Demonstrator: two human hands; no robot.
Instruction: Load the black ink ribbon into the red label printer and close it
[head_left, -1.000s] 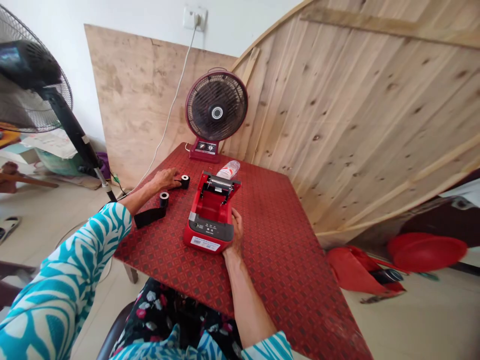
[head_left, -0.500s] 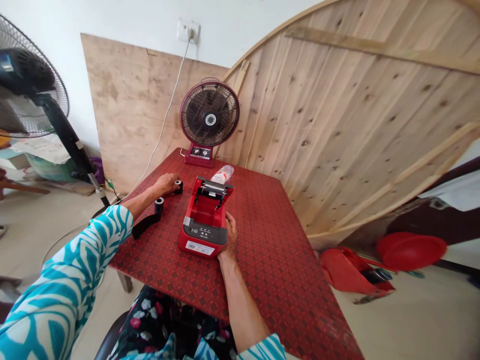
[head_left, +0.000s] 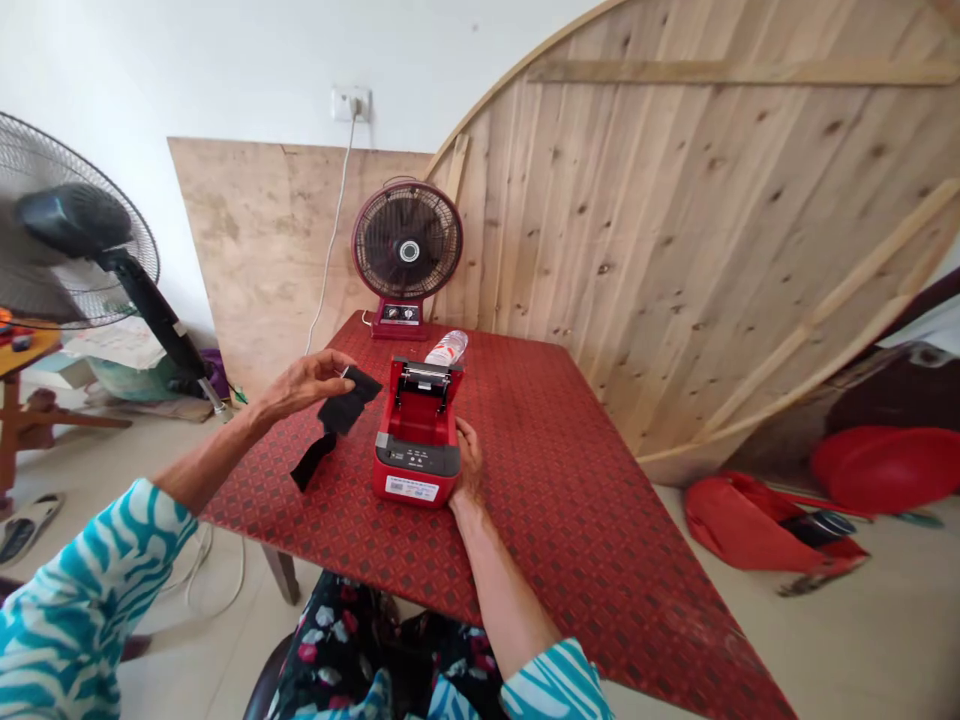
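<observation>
A red and black label printer (head_left: 417, 452) stands on the patterned red table (head_left: 540, 470), its lid raised and its red inside showing. My right hand (head_left: 468, 465) rests against the printer's right side, its fingers partly hidden behind the body. Left of the printer, my left hand (head_left: 313, 382) pinches a piece of black ribbon (head_left: 351, 400) between thumb and fingers, above the tabletop. A further black strip (head_left: 312, 462) trails down to the table below it. Whether the two are joined I cannot tell.
Behind the printer lie a clear plastic bottle (head_left: 448, 348) and a dark red fan (head_left: 408, 250) at the table's back. A standing fan (head_left: 82, 220) is at the left. Wooden boards (head_left: 600, 230) lean on the wall. Red bags (head_left: 742, 525) lie on the floor at right.
My left hand has lifted black ribbon off the table and brought it nearer to the printer. My right hand stays at the printer's side. The camera view has shifted slightly.
</observation>
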